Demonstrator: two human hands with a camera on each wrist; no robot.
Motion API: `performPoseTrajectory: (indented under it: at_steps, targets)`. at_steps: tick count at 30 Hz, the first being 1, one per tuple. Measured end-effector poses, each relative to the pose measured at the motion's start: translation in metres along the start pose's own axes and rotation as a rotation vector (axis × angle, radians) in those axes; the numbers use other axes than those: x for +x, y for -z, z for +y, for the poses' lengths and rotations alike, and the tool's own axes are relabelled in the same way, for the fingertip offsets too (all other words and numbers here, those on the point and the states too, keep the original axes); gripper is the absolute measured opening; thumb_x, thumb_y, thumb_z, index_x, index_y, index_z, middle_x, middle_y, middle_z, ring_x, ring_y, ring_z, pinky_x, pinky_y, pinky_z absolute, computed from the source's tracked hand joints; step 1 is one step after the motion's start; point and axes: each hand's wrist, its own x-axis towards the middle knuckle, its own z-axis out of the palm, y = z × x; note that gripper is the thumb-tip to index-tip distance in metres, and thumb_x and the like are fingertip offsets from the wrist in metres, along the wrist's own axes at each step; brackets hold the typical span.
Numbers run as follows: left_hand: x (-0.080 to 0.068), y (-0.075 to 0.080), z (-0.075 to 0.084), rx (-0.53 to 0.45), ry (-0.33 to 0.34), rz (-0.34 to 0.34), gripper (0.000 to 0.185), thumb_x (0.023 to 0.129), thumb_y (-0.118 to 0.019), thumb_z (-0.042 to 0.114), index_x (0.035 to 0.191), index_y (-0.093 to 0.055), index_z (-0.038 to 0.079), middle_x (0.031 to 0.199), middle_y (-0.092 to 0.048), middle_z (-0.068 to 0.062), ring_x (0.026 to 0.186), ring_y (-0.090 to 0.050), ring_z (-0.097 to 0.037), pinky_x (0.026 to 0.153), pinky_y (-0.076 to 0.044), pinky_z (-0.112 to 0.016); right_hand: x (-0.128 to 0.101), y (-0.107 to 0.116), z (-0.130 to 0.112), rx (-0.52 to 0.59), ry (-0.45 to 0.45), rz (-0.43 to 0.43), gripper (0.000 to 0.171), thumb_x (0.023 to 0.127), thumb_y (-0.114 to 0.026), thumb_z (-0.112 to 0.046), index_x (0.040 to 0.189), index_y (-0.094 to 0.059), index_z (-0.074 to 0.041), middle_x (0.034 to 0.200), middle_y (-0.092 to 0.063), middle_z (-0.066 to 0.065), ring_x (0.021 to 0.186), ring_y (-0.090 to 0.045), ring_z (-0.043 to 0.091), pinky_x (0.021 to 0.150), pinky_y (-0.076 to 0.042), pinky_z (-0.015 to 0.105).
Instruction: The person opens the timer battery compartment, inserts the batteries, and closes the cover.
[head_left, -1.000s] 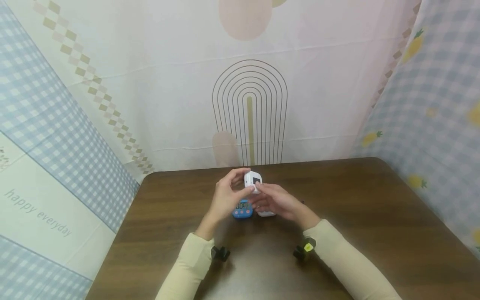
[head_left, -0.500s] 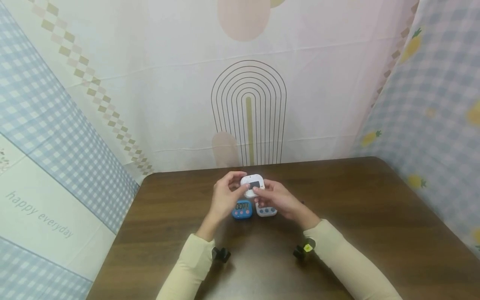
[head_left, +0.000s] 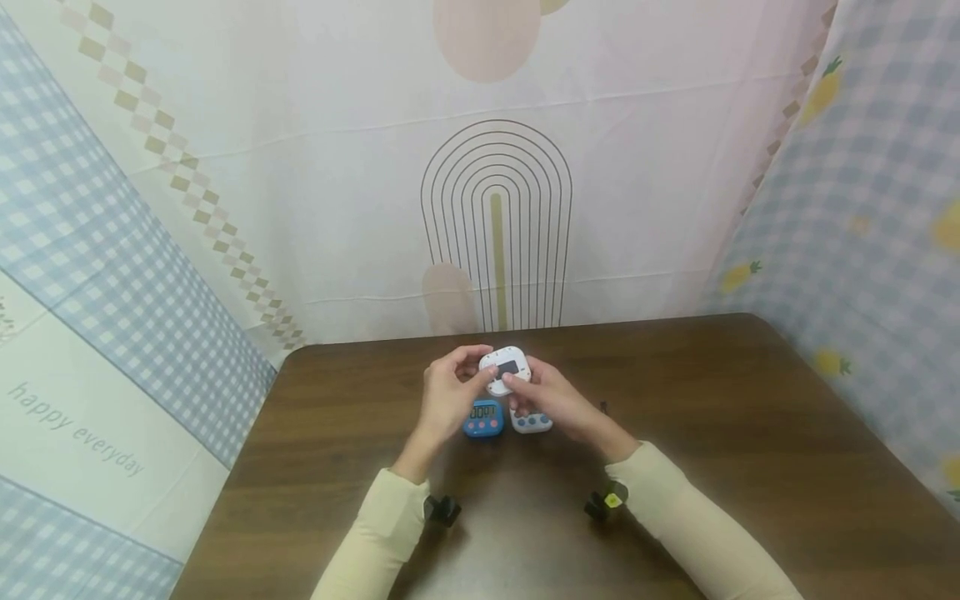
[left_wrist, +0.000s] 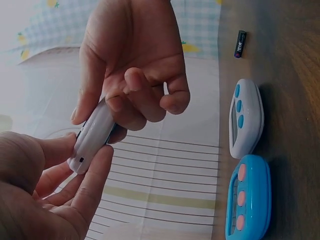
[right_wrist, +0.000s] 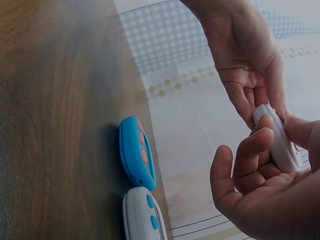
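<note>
A white digital timer is held up above the table between both hands, its back with a dark rectangular patch towards the head camera. My left hand pinches its left side between thumb and fingers. From the right, my right hand grips it too, thumb on the back and fingers behind. Below the hands, a blue timer with pink buttons sits beside a white timer with blue buttons. The left wrist view shows the held timer edge-on; its front is mostly hidden.
A small dark battery lies on the wooden table, to the right of the timers. Patterned cloth hangs along the table's back and sides. Black wrist cameras sit below both cuffs.
The held white timer has turned from showing its side to showing its back, and tilts slightly more now. The right hand has shifted its hold, uncovering the white timer below. Both table timers stay put.
</note>
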Motion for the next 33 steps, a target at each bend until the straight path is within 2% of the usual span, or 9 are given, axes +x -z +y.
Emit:
performPoseTrajectory:
  at_steps: [4,12,33]
  targets:
    - [-0.0011,-0.0012,0.0001,0.027,-0.019,0.012,0.026,0.093,-0.081,0.005,0.119,-0.077,0.004,0.099,-0.079,-0.012,0.083,-0.075,-0.021,0.067,-0.064,-0.025,-0.0002,-0.0020,0.0014,0.009,0.018,-0.003,0.037,0.111,-0.057,-0.024,0.136,-0.053,0.003,0.083,-0.064,0.003,0.070,-0.059,0.013,0.065,-0.053,0.025]
    - [-0.0019,-0.0026,-0.0024,0.047,-0.043,0.013,0.027,0.093,-0.080,0.005,0.120,-0.076,0.001,0.099,-0.079,-0.012,0.083,-0.074,-0.021,0.069,-0.063,-0.024,-0.0017,-0.0015,0.0038,-0.009,0.024,0.009,0.033,0.111,-0.058,-0.023,0.135,-0.055,-0.001,0.084,-0.064,0.004,0.070,-0.059,0.015,0.064,-0.052,0.027]
    - [-0.0016,-0.0031,0.0001,0.038,-0.031,-0.007,0.026,0.093,-0.080,0.004,0.119,-0.077,0.004,0.098,-0.078,-0.012,0.083,-0.074,-0.023,0.064,-0.064,-0.025,-0.0022,-0.0011,0.0028,0.021,0.019,0.018,0.031,0.108,-0.063,-0.020,0.129,-0.057,0.002,0.080,-0.064,0.005,0.065,-0.057,0.015,0.061,-0.049,0.024]
